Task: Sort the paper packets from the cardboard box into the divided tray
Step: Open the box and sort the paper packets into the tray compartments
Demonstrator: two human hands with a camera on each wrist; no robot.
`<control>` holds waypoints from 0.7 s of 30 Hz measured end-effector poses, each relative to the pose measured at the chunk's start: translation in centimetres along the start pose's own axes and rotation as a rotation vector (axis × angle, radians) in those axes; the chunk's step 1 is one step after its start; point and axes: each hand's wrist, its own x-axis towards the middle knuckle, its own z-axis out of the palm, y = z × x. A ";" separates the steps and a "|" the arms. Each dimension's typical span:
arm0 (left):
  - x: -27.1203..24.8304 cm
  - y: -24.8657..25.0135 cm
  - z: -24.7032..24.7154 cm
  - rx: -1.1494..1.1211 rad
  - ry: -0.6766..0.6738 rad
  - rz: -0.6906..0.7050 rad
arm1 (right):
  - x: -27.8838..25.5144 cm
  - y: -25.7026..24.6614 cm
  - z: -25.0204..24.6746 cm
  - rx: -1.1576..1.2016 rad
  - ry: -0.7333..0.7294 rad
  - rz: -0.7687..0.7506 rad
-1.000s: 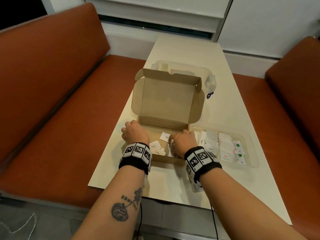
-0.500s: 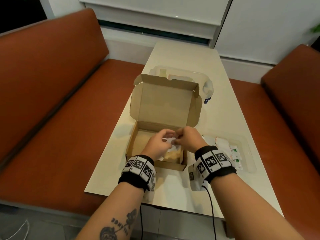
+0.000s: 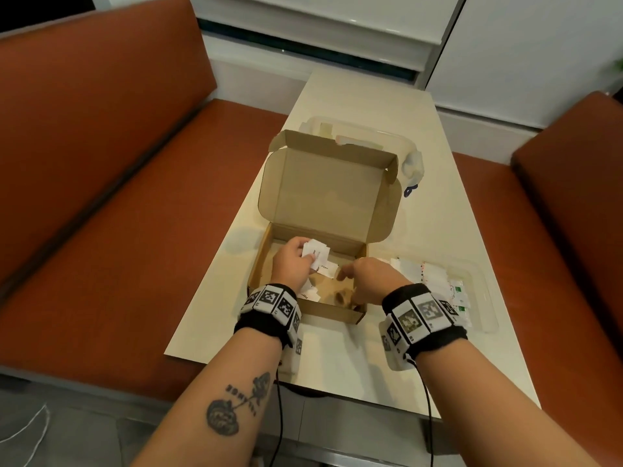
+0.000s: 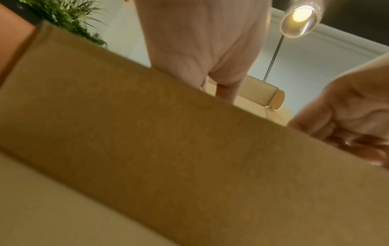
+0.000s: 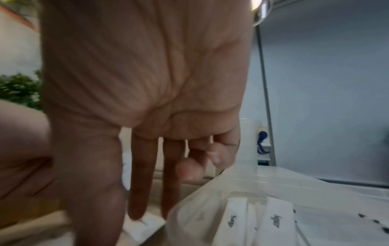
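Café or restaurant booth, two rust-orange upholstered benches (image 3: 111,183) facing across a narrow cream table (image 3: 364,106), white wall panels (image 3: 539,55), pendant lamp (image 4: 300,20), leafy green plant (image 4: 69,18)

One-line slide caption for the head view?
Left hand holds a bunch of packets over the open box; right hand reaches in beside the tray.
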 end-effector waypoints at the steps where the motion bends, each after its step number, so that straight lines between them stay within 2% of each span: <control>1: 0.0 -0.1 0.0 -0.009 0.009 0.004 | 0.0 -0.3 0.2 -0.056 -0.034 0.004; 8: 0.0 -0.6 -0.2 -0.065 0.059 0.002 | 0.5 -1.8 1.0 -0.251 -0.034 0.030; 14: 0.0 -0.7 -0.3 -0.095 0.090 -0.010 | 0.7 -2.3 1.4 -0.316 0.010 0.026; 19: 0.2 -0.9 -0.3 -0.094 0.103 -0.019 | 0.7 -2.4 1.3 -0.239 0.099 0.030; 21: 0.4 -1.0 -0.3 -0.093 0.093 -0.031 | 0.6 -2.2 1.2 -0.102 0.137 0.046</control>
